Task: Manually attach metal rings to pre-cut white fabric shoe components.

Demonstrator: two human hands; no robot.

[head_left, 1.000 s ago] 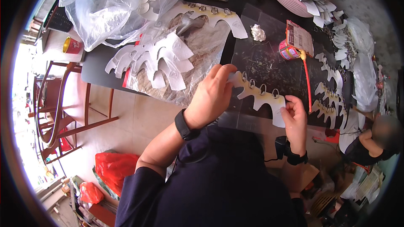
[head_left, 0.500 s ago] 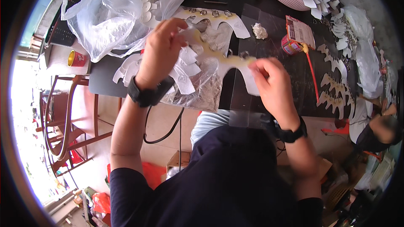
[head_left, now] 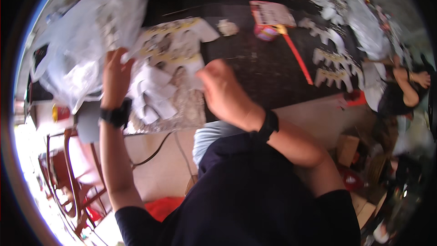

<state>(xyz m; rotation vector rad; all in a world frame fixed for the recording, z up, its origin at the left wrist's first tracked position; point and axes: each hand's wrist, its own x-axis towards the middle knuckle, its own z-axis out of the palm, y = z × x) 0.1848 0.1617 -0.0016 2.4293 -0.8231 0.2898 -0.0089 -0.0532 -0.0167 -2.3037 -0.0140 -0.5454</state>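
Two scalloped white card strips lie on the clear plastic sheet point(head_left: 187, 116) at the table's left half. The far strip point(head_left: 205, 28) and the nearer strip point(head_left: 193, 60) each carry a yellow band and rings. My right hand point(head_left: 227, 92), blurred, is closed beside the nearer strip's right end; whether its fingertips still grip the card is unclear. Left of the strips, my left hand point(head_left: 117, 75) has its fingers curled at the plastic bag's edge, and what they hold cannot be made out. Loose white card pieces point(head_left: 152, 92) lie piled between my hands.
A large clear plastic bag point(head_left: 84, 41) stands at left. Beyond my right hand are a white lump point(head_left: 227, 28), a tub point(head_left: 266, 33), a red-handled brush point(head_left: 298, 59) and a printed packet point(head_left: 273, 13). More toothed strips point(head_left: 330, 61) lie at right, near another person's arm point(head_left: 407, 89).
Both hands have moved left, and the ringed strip stretched between them now lies on the sheet below the far strip. The whole view has shifted.
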